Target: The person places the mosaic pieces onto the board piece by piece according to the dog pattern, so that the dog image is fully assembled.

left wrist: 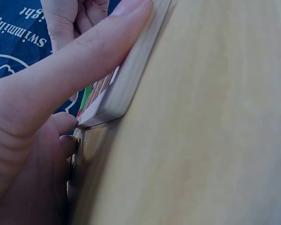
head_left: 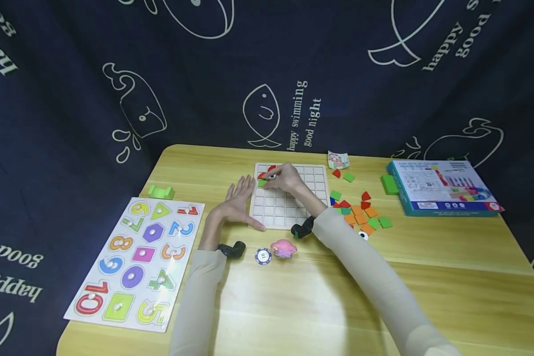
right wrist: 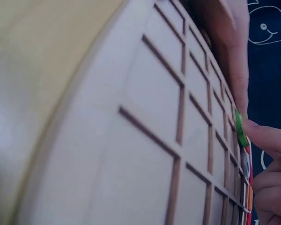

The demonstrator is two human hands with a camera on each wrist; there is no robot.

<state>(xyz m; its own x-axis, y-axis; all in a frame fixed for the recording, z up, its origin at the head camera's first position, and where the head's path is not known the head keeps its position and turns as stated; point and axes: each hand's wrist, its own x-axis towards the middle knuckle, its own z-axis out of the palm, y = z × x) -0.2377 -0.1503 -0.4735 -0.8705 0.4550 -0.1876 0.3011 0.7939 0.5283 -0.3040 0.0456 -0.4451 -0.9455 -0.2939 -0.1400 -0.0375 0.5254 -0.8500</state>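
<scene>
The white gridded board point(head_left: 273, 210) lies on the table before me. My left hand point(head_left: 233, 207) is spread at its left side, with the thumb against the near edge and fingers beside the left edge. Over the board's upper left, my right hand point(head_left: 288, 179) pinches a green square tile point(right wrist: 241, 129) at the grid; the grip is partly hidden. Beside the right fingers, red quarter-round pieces point(head_left: 261, 175) and a white eye piece point(head_left: 272, 176) sit on the board. In the left wrist view, the left thumb point(left wrist: 79, 70) lies along the board's side.
Loose orange, green and red pieces point(head_left: 360, 215) are scattered right of the board. A boxed set point(head_left: 445, 188) lies farther right. A number puzzle point(head_left: 135, 262) is at left. A poker chip point(head_left: 263, 256) and pink toy point(head_left: 284, 248) stand near the board's front.
</scene>
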